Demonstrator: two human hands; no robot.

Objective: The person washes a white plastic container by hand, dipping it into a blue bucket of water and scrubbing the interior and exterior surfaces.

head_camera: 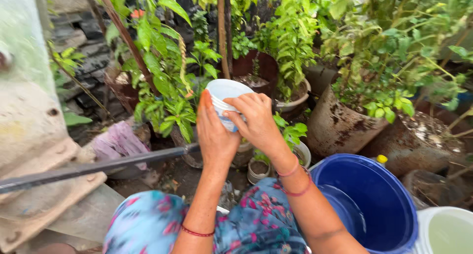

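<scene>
Floral cloth [148,224] in blue and pink covered the person's lap at the bottom of the frame, and from it both forearms rose toward a small white plastic cup [224,98] held up in front of the potted plants. Its open mouth tilted up and away from the camera. The left hand [214,135] was wrapped around the cup's near side with the thumb standing up along the wall, and the right hand [253,123] was closed over its front, fingers curled on the ribbed wall just under the rim. Thin-walled and light by the look of it, the cup would likely flex if squeezed hard; a hold around the ribbed band below the rim seemed the firmest place. A dark metal rod [98,167] crossed below the hands, and a blue bucket [369,199] with water in it stood just beside the right forearm, with a white bucket [443,229] cut off at the corner. Whether the cup held anything could not be told, since the hands hid its lower half and its base. The pots behind were half buried in leaves, so their shapes were hard to make out.
</scene>
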